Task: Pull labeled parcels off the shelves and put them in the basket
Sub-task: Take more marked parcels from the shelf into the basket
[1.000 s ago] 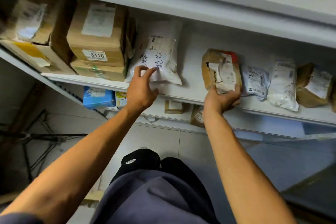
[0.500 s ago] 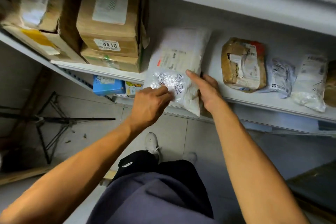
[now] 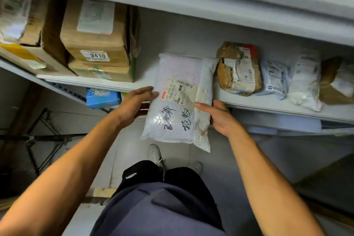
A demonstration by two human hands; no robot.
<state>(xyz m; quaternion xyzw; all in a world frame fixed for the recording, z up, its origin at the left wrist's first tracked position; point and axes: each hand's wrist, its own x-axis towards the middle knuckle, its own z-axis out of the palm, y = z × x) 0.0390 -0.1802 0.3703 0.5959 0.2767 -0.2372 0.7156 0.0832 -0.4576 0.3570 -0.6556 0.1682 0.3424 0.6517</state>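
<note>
the left hand (image 3: 134, 104) rests against the left edge of the white bubble-wrap parcel (image 3: 178, 101), its fingers (image 3: 147, 92) fairly straight and laid flat along the side rather than curled round it. the right hand (image 3: 218, 115) has the parcel's right edge, thumb (image 3: 201, 106) on top near the label (image 3: 180, 91) and the other fingers hidden beneath, so it looks like a pinch grip, though what lies under cannot be seen.

the parcel sits between the two sets of fingers, its near half hanging past the shelf (image 3: 268, 106) lip over the floor, its far end on the board.

judging from this, the main risk is a drop: the wrap is slick and soft, the left fingers only brace it, and if the right pinch slips as the far end clears the shelf edge the bag could sag and slide out downward towards the shoes.

beyond the right fingers lies a torn brown parcel (image 3: 239, 69), just beside the white one; a sideways pull could drag or nudge it off the edge. past the left fingers stand stacked cardboard boxes (image 3: 97, 44), apart from the parcel and unlikely to be disturbed.

the basket is not in view, so carrying to it means turning away with an unsure two-handed hold.
</note>
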